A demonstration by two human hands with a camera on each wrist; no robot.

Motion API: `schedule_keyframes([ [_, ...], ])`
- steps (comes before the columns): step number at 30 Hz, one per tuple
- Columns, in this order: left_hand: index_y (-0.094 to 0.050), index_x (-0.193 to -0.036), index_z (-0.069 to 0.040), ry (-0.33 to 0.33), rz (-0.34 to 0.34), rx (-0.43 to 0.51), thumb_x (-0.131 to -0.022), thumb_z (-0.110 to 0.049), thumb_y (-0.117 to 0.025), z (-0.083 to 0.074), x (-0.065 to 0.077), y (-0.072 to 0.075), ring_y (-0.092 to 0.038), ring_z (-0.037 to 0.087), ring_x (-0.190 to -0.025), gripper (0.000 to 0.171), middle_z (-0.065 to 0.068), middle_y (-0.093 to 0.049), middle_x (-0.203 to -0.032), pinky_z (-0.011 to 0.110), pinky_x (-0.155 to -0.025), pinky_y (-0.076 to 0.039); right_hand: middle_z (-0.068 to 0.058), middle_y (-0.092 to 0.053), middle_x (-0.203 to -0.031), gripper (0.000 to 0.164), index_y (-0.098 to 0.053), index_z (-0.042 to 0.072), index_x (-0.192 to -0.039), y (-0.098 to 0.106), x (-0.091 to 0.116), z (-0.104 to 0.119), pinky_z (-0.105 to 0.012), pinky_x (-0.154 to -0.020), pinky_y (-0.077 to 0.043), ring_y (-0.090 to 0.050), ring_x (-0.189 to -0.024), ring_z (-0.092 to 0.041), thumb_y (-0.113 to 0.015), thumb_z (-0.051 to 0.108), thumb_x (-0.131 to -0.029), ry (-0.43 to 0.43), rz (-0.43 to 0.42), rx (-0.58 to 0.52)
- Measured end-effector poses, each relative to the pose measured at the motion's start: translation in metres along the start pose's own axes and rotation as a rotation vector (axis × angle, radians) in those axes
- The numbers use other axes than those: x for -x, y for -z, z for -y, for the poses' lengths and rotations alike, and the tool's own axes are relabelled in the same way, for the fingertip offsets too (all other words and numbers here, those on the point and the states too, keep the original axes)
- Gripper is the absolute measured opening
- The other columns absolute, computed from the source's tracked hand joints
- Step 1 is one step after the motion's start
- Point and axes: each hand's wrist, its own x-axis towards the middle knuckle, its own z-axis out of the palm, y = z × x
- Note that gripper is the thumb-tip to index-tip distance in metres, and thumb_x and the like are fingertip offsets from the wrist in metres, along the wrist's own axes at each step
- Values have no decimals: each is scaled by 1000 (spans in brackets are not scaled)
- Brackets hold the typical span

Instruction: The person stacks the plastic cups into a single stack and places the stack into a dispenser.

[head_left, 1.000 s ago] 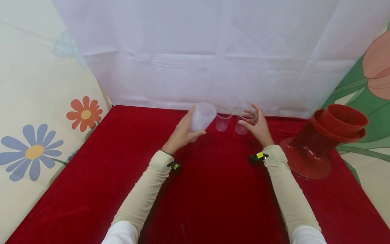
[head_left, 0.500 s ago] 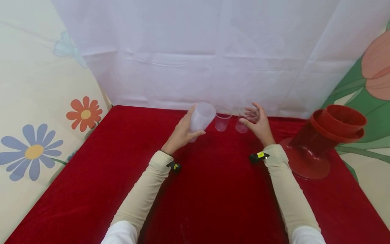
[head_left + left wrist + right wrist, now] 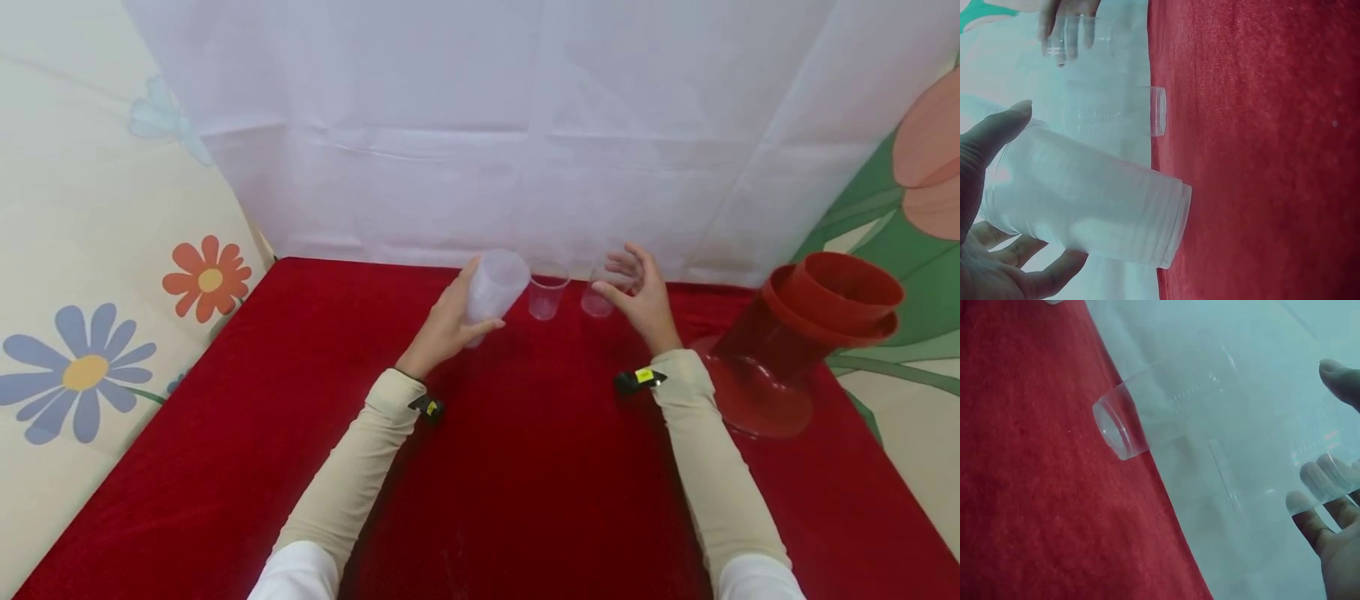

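My left hand (image 3: 441,329) grips a tilted stack of nested clear plastic cups (image 3: 1091,194), thumb on one side and fingers on the other. A single clear plastic cup (image 3: 547,293) stands upright on the table just right of the stack; its base (image 3: 1115,432) rests on the cloth in the right wrist view. My right hand (image 3: 643,300) holds another clear cup (image 3: 597,293) between thumb and fingers. In the left wrist view this cup (image 3: 1082,39) is raised off the cloth. Its outline is faint against the white backdrop.
A red plastic stand (image 3: 795,358) with a wide round base and a double-rimmed tube sits at the right, close to the right forearm. Red cloth (image 3: 525,467) covers the table. A white sheet (image 3: 420,142) hangs right behind the cups, with flowered panels at both sides.
My right hand has risen slightly with its cup, which has come up off the cloth. The left hand and its stack stay almost still, and the standing cup has not moved.
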Motion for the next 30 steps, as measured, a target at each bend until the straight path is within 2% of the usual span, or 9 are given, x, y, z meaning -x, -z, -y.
schedule_keyframes([
  [6, -17, -159, -9, 9, 2, -1, -85, -23, -82, 0, -1, 0, -47, 32, -122, 100, 18, -41, -149, 52, -95, -47, -32, -47, -142, 72, -35, -1, -149, -1, -3, 2, -38, -101, -47, -51, -125, -37, -68, -13, -87, 8, -11, -26],
  [8, -17, -160, -9, 11, 4, 4, -85, -23, -82, 0, -1, -1, -47, 32, -122, 100, 18, -41, -149, 52, -96, -47, -31, -48, -142, 71, -36, 1, -148, -2, -2, 5, -39, -101, -47, -53, -124, -34, -69, -12, -87, 7, -18, -37],
  [14, -17, -159, -8, 3, 3, 21, -85, -22, -82, 1, 0, -3, -48, 33, -123, 99, 18, -41, -150, 52, -97, -45, -26, -52, -139, 69, -39, 4, -146, -3, -1, 11, -29, -96, -49, -56, -119, -19, -72, -9, -86, 31, -38, -49],
  [19, -18, -159, -7, -6, -1, -1, -85, -23, -82, 0, 0, -2, -49, 35, -119, 98, 21, -45, -145, 52, -94, -47, -25, -53, -139, 69, -40, 4, -144, -6, -2, 14, -22, -94, -48, -56, -120, -22, -73, -10, -85, 35, -46, -71],
  [26, -18, -159, -7, -8, -10, 7, -85, -23, -82, 0, -2, -1, -49, 35, -121, 98, 20, -44, -147, 53, -95, -46, -26, -51, -140, 70, -40, 8, -145, -5, -3, 16, -25, -96, -48, -53, -123, -29, -71, -12, -85, 37, -46, -95],
  [30, -18, -159, -9, 14, 0, 13, -86, -23, -81, 0, -1, -1, -48, 34, -121, 99, 18, -43, -148, 52, -95, -46, -25, -51, -140, 68, -41, 9, -144, -7, -2, 16, -22, -95, -48, -54, -122, -26, -72, -9, -86, 43, -39, -110],
])
